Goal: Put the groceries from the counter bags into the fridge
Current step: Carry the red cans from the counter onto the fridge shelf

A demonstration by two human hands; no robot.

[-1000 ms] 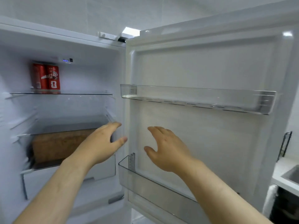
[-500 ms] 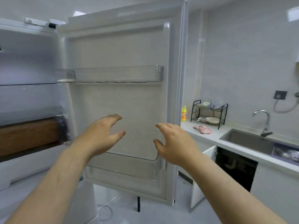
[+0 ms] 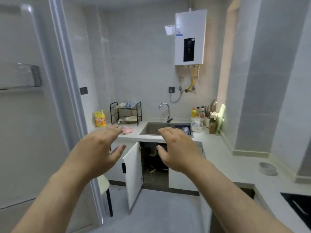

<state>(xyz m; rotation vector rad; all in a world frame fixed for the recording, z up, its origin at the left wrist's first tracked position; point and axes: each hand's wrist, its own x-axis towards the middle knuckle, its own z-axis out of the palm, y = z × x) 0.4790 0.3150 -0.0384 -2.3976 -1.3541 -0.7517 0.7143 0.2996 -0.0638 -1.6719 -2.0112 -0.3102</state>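
Fingers spread, empty, on left hand and right hand; fridge door open, fetching groceries off tabletop likely next.

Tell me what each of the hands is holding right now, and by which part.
Nothing. The left hand and right hand are both out in the air, fingers spread and holding nothing.

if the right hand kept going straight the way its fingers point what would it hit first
Likely the sink: the right hand is open in mid-air, fingers aimed at its basin, the faucet beyond. Nothing shows in between, though depth is unclear.
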